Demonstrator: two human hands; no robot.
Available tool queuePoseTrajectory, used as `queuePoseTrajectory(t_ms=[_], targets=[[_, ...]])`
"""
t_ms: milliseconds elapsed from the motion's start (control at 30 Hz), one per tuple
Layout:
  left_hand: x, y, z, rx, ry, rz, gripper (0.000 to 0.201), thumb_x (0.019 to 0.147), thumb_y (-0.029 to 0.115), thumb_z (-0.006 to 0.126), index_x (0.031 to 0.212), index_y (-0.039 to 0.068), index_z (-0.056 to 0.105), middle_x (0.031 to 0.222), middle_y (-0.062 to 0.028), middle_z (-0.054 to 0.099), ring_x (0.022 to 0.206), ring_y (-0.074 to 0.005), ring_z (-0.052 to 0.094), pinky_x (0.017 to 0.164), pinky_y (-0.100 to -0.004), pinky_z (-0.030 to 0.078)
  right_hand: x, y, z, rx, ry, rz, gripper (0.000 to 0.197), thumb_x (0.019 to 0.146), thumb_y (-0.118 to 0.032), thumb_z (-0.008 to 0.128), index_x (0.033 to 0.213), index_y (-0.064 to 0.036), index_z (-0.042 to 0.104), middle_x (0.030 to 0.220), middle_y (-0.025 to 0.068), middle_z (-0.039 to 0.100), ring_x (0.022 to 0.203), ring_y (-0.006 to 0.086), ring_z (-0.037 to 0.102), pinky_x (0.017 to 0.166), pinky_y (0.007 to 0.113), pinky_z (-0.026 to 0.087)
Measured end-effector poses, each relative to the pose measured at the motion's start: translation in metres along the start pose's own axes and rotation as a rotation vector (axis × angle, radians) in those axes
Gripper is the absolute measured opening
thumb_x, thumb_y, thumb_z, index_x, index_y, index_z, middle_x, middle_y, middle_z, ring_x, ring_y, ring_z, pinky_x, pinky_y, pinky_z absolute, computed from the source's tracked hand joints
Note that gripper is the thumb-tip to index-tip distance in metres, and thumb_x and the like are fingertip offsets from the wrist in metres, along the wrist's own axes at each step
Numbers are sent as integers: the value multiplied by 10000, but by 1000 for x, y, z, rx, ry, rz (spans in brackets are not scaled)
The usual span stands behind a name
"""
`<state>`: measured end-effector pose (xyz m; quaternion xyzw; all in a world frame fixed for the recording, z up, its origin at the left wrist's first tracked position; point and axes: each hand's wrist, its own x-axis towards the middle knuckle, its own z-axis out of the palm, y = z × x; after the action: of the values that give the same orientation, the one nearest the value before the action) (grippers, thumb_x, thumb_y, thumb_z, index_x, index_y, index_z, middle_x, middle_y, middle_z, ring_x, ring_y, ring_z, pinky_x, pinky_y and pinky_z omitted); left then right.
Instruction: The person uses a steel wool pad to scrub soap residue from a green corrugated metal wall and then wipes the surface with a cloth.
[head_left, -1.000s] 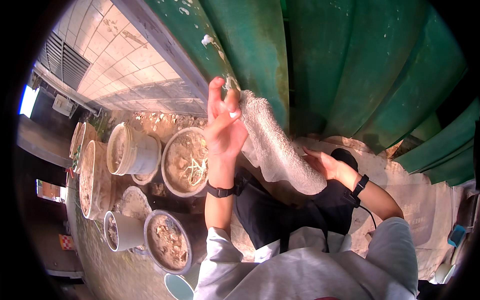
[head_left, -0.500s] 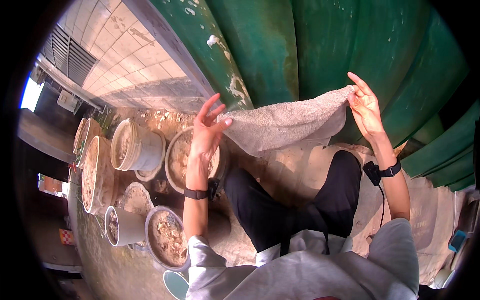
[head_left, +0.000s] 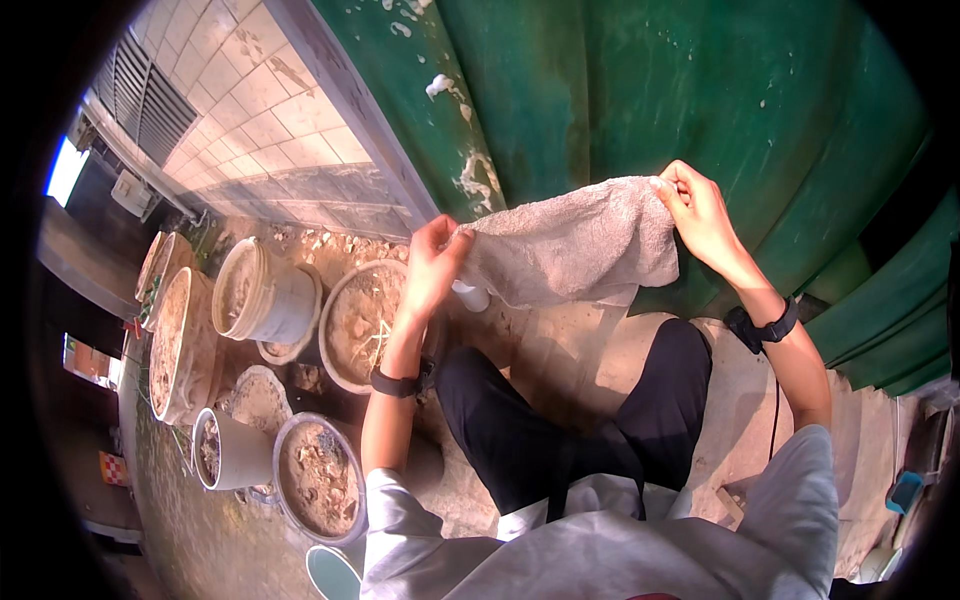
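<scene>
A greyish-beige cloth point(head_left: 570, 245), towel-like in texture, hangs between my two hands in front of the green corrugated sheet. My left hand point(head_left: 436, 262) is closed on its left corner, fingers curled in. At the upper right corner, my right hand point(head_left: 697, 208) pinches the edge between thumb and bent fingers. The cloth sags in folds between them, its lower edge hanging free above my knees. A small white object point(head_left: 471, 296) shows below the cloth's left end, partly covered by it.
Soil-filled buckets and pots stand at the left, among them a white bucket point(head_left: 285, 305), a round tub point(head_left: 350, 370) and a grey pot point(head_left: 290, 490). The green metal sheet point(head_left: 640, 90) rises ahead, beside a tiled wall point(head_left: 260, 110). A blue object point(head_left: 905, 492) lies far right.
The fingers of both hands, stretched out before, have curled in on the cloth. My hands have come slightly closer together, and the cloth sags in a different fold.
</scene>
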<state>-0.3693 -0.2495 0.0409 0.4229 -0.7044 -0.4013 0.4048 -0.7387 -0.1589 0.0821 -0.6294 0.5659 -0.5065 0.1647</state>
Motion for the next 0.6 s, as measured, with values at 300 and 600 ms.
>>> queuePoseTrajectory(t_ms=[300,600], targets=[[-3,101,71,-790,-333,-66,330,1058,288,533,1122,-17,643,1074,-110,706,978,-174,694,841,-318,569,-11,-77,65,672,-235,-54,282,889,-159,819,1022,-27,608,970,-6,652,935,54,583,839,252,490],[-6,119,55,-590,-449,33,462,1045,264,554,1376,-59,545,1374,-196,618,1165,-211,661,896,-330,555,11,-62,47,688,-298,-140,355,835,30,775,1115,-57,575,1121,35,628,1044,98,600,938,279,492]])
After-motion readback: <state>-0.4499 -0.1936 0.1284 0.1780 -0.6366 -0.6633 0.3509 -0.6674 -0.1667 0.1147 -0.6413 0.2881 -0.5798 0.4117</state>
